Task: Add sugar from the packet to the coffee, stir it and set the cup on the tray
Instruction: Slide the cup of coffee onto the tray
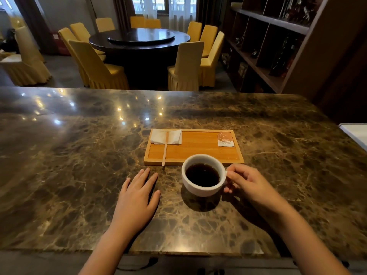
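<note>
A white cup (pixel 200 188) of black coffee is just in front of the wooden tray (pixel 195 150), over the marble counter; its shadow lies below it. My right hand (pixel 246 181) grips the cup's handle. My left hand (pixel 139 192) rests flat on the counter to the cup's left, fingers together, holding nothing. On the tray's far right corner lies an orange and white sugar packet (pixel 225 139). A wooden stir stick (pixel 165 150) lies across a white napkin (pixel 166 136) at the tray's left, its near end over the tray's front rim.
The brown marble counter (pixel 79 155) stretches wide on both sides. A white object (pixel 355 133) sits at the right edge. Beyond the counter stand a round dark table (pixel 139 39) with yellow chairs and a dark shelf unit (pixel 278 42) at the right.
</note>
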Available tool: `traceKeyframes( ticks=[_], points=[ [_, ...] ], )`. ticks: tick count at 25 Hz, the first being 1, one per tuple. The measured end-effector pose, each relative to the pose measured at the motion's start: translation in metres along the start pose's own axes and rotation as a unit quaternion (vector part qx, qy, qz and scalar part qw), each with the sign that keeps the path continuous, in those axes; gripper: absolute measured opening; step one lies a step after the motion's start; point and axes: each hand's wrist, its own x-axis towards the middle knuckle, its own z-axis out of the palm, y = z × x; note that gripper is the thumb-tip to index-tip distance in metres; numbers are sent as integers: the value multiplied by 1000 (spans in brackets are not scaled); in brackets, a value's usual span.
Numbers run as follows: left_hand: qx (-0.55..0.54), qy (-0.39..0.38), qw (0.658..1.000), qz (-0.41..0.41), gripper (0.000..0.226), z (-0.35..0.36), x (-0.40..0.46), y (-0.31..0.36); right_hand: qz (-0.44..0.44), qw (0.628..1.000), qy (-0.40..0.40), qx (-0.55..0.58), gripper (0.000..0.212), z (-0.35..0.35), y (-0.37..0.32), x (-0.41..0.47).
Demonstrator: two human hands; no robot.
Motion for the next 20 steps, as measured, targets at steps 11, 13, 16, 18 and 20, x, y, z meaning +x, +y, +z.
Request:
traceKeyframes(
  ticks=[11, 13, 16, 18, 20],
  points=[
    [-6, 5, 1000, 1, 49, 0, -1, 2, -13, 997, 64, -36, 21, -36, -31, 82],
    [-8, 8, 1000, 1, 49, 0, -1, 2, -4, 996, 60, -59, 21, -38, -27, 94],
    [-7, 6, 1000, -1, 49, 0, -1, 1, 16, 996, 55, -64, 21, -37, -19, 106],
    [-5, 3, 1000, -2, 50, 0, -1, 1, 26, 997, 54, -50, 22, -35, -14, 111],
    [-5, 1, 1000, -2, 50, -1, -1, 2, 35, 997, 52, -48, 22, -35, -11, 114]
  ],
)
